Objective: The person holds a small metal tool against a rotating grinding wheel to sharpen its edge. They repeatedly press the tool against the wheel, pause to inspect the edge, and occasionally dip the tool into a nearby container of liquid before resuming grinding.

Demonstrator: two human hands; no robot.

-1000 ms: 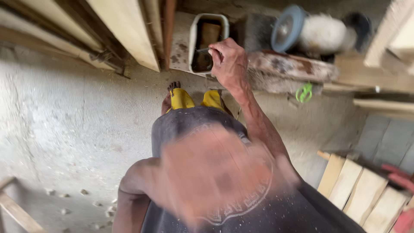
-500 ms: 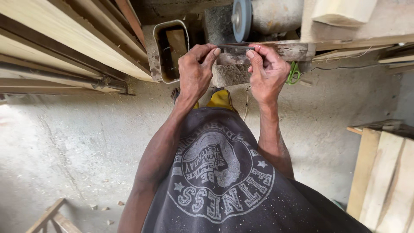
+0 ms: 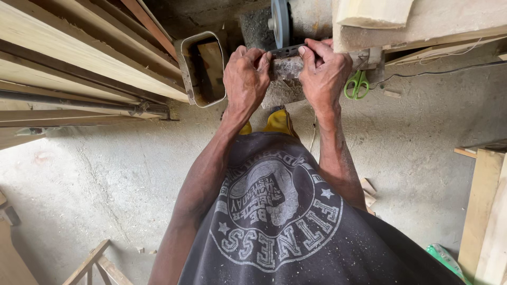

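Note:
Both of my hands hold a flat dark metal blade [image 3: 285,51] level, just below a grey grinding wheel [image 3: 279,22]. My left hand [image 3: 245,79] pinches the blade's left end and my right hand [image 3: 323,74] pinches its right end. The blade's middle shows between my thumbs; whether it touches the wheel I cannot tell. The wheel sits on a dusty bench grinder [image 3: 311,16] on a rough wooden bench [image 3: 422,26]. My dark printed shirt fills the lower middle of the view.
A rectangular metal tin [image 3: 202,68] stands left of the grinder. Long wooden planks [image 3: 79,68] lean at the left. Green-handled scissors [image 3: 357,84] hang under the bench. More boards [image 3: 486,211] stand at the right; the concrete floor [image 3: 105,179] is dusty.
A second ago only one hand reached toward the bench. Both hands then took the blade, and they now hold it closer under the wheel.

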